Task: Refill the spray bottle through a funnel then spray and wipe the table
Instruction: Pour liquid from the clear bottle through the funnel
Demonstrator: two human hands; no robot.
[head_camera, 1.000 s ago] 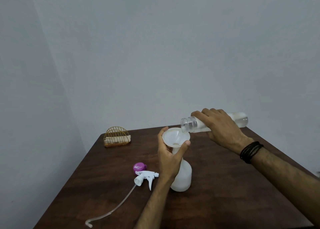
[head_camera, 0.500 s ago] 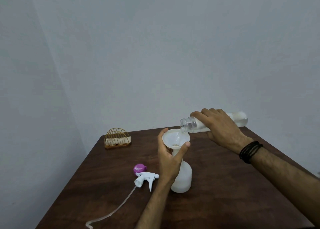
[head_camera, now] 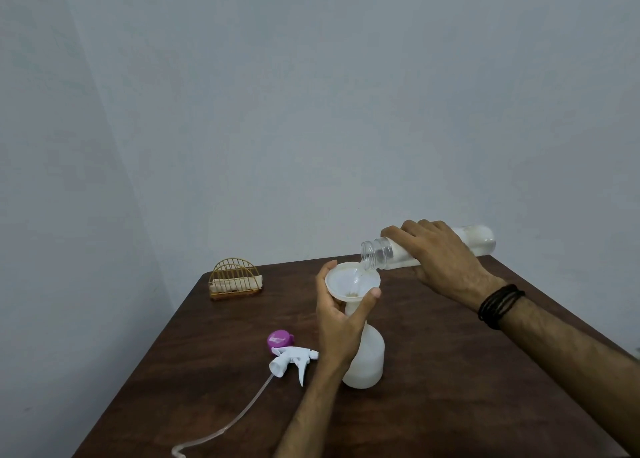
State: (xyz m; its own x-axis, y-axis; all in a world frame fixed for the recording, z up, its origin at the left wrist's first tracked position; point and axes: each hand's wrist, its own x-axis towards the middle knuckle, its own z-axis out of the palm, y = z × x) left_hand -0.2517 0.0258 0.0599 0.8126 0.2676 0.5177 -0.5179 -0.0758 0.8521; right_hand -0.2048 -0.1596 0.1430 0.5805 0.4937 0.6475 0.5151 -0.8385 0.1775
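The left hand (head_camera: 341,322) is wrapped around the neck of the white funnel (head_camera: 351,281), with the thumb on one side of the rim and a finger on the other. The funnel sits in the top of the white spray bottle (head_camera: 367,360), which stands on the dark wood table (head_camera: 450,388). The hand hides the bottle's neck. The right hand (head_camera: 440,260) grips a clear bottle (head_camera: 481,241) that lies almost flat, its open mouth right at the funnel's rim. The hand covers the middle of that bottle. Whether water is running out is hard to see. The white spray head (head_camera: 294,359) lies on the table beside the spray bottle, and its thin tube (head_camera: 228,426) reaches the picture's bottom edge. A purple cap (head_camera: 278,340) touches the spray head. A gold wire holder (head_camera: 235,279) stands at the far corner.
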